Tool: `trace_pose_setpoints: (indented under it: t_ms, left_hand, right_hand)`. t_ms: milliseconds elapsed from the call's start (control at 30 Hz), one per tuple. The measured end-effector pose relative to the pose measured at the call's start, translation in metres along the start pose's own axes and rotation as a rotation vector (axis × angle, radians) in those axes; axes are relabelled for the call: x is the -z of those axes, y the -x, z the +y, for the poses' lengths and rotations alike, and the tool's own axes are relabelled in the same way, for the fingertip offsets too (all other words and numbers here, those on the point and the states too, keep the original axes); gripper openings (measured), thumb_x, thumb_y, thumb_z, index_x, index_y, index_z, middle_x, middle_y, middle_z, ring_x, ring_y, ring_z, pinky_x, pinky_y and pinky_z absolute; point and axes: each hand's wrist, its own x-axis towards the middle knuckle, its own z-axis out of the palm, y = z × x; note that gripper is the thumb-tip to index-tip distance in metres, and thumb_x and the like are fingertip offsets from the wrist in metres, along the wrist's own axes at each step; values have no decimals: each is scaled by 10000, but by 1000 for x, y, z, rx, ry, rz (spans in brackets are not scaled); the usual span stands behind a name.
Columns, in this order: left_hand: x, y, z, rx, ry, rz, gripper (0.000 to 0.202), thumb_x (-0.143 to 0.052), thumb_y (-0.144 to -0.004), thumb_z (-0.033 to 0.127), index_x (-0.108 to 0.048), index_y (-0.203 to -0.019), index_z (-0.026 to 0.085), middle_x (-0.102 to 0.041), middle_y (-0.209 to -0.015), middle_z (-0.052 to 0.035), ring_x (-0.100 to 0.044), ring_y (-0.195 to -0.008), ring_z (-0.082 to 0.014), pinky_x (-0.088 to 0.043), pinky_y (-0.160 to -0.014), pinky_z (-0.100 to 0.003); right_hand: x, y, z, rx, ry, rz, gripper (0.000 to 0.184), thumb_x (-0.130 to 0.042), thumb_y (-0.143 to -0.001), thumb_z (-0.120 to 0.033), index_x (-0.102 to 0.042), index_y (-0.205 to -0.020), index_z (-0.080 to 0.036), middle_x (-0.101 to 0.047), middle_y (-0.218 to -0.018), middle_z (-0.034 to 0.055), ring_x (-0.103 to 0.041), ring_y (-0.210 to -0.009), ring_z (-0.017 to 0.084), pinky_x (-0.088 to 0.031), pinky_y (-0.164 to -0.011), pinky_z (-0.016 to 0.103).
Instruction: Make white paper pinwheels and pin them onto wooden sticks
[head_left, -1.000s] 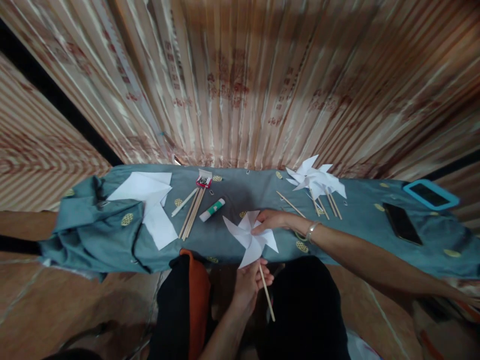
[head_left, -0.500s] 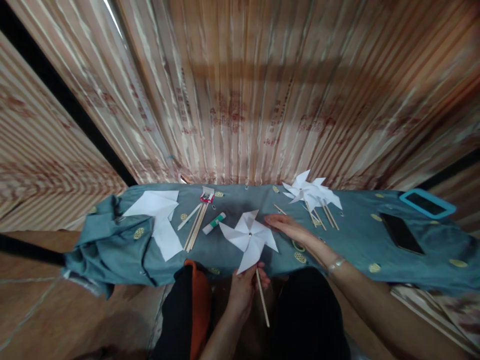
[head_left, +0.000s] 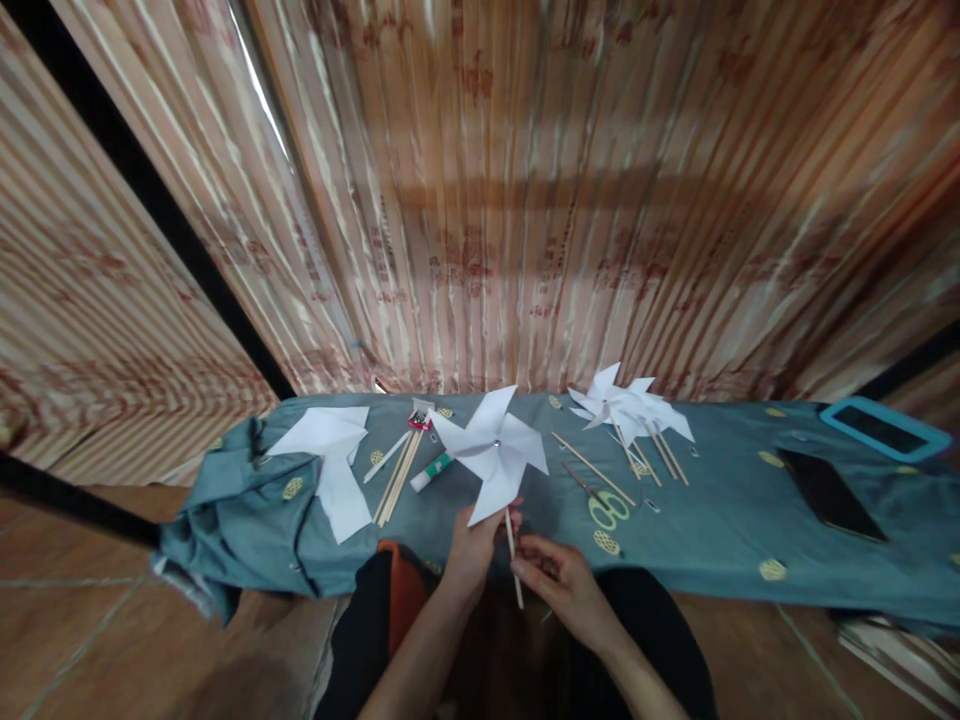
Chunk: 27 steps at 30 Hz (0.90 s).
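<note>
Head view: the left hand [head_left: 474, 540] is curled round the wooden stick [head_left: 511, 540], holding it just under the white pinwheel [head_left: 496, 462]; the right hand [head_left: 559, 578], half-curled, is at the stick's lower part, grip unclear. Beyond, scissors [head_left: 597, 496] lie on cloth [head_left: 720, 520].

Left hand [head_left: 474, 540] and right hand [head_left: 561, 580] close together in front, both bare.
The left, slightly farther forward, has its fingers curled in; the right's fingers bend toward its thumb. Left forearm [head_left: 420, 645] and right forearm [head_left: 637, 670] slant inward from below.
</note>
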Motion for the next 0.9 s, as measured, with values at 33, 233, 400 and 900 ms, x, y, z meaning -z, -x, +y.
trace_pose_setpoints:
  t_ms: [33, 233, 400, 900]
  left_hand:
    - [0, -3, 1, -4, -7, 0, 252, -762, -604, 376, -740, -686, 139, -661, -604, -42, -571, -577, -143, -444, -583, -252]
    - [3, -22, 4, -31, -48, 25, 254, -749, -600, 352, -765, -745, 144, -663, -624, -34, -570, -593, -136, -448, -609, -245]
    - [1, -35, 7, -59, -23, 19, 360, -791, -583, 408, -764, -798, 121, -660, -640, -38, -579, -603, -132, -455, -632, -251]
    - [23, -71, -28, -158, -199, 45, 302, -807, -583, 332, -781, -839, 174, -759, -921, -93, -676, -919, -247, -493, -899, -363]
  right_hand:
    - [-3, -5, 0, 14, -13, -11, 278, -653, -788, -473, -714, -878, -218, -715, -838, 28, -659, -793, 215, -506, -735, 314]
    - [-9, -32, 4, 64, 18, 30, 246, -621, -779, -400, -664, -681, -179, -579, -593, -15, -510, -568, 133, -389, -561, 251]
    - [-8, -51, 6, 94, 35, 39, 212, -590, -775, -342, -676, -702, -163, -582, -602, -10, -498, -571, 127, -371, -564, 243]
    - [0, -84, 14, 162, 263, 199, 240, -530, -831, -307, -700, -731, -171, -635, -587, -2, -568, -544, 140, -387, -540, 224]
